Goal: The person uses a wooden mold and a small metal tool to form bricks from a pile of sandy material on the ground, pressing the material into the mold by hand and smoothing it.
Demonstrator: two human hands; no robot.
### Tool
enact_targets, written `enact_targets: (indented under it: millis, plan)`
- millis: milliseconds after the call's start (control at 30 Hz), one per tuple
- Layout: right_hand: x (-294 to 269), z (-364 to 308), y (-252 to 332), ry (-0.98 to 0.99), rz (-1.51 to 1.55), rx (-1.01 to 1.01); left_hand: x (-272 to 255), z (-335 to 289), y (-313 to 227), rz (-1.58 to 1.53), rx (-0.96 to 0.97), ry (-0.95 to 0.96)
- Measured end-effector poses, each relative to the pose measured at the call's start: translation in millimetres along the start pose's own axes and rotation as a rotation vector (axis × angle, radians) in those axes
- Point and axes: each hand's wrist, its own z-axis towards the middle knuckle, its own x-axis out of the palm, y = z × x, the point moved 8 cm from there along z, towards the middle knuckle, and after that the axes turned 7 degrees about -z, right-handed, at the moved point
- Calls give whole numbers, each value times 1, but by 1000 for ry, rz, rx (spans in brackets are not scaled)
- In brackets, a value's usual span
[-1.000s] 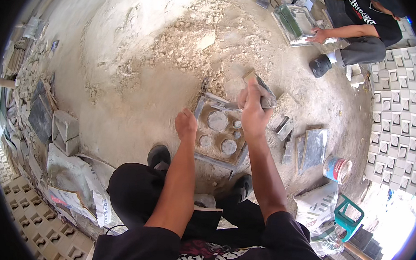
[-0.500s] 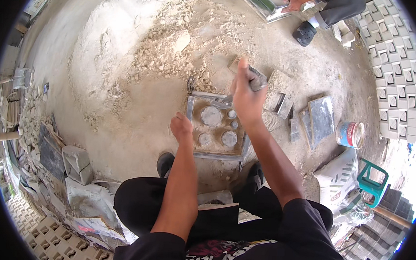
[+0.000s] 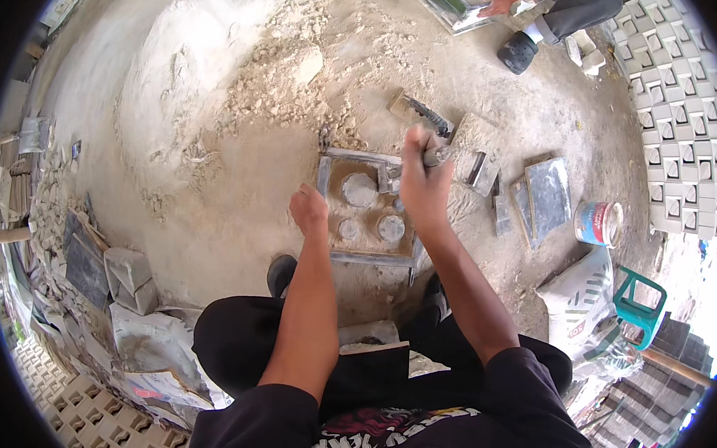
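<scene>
On the ground before me lies a square metal mould frame (image 3: 370, 259) with sandy fill. Several round grey discs (image 3: 360, 190) of different sizes sit inside it. My right hand (image 3: 425, 187) is wrapped round the thick handle of a hammer-like tool. The tool's grey block-shaped head (image 3: 385, 177) is over the far right part of the mould, slightly blurred; whether it touches is unclear. My left hand (image 3: 309, 211) is closed just beside the mould's left bar, and what it holds, if anything, is hidden.
A pale powder heap (image 3: 213, 54) spreads at the far left. A brush (image 3: 429, 116), flat slabs (image 3: 548, 197), a paint bucket (image 3: 598, 223), a white sack (image 3: 578, 296) and a green stool (image 3: 639, 308) lie to the right. Another person's hand (image 3: 500, 0) works at a frame beyond.
My right hand has come down and nearer to me, bringing the tool's head over the mould. The brush beyond it now shows more fully. My left hand stays about where it was.
</scene>
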Motion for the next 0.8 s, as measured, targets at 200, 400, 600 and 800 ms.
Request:
enact_targets:
  millis: [200, 400, 600, 800]
  plan:
    - [-1, -25, -8, -21, -137, -307, 11, 8, 8, 52, 113, 45]
    - [-15, -2, 5, -84, -7, -228, 7, 4, 1, -12, 80, 41]
    - [-9, -3, 20, 10, -118, -372, 10, 11, 13, 38, 132, 11]
    - [-26, 14, 15, -97, -221, -425, 2, 0, 1, 67, 53, 82]
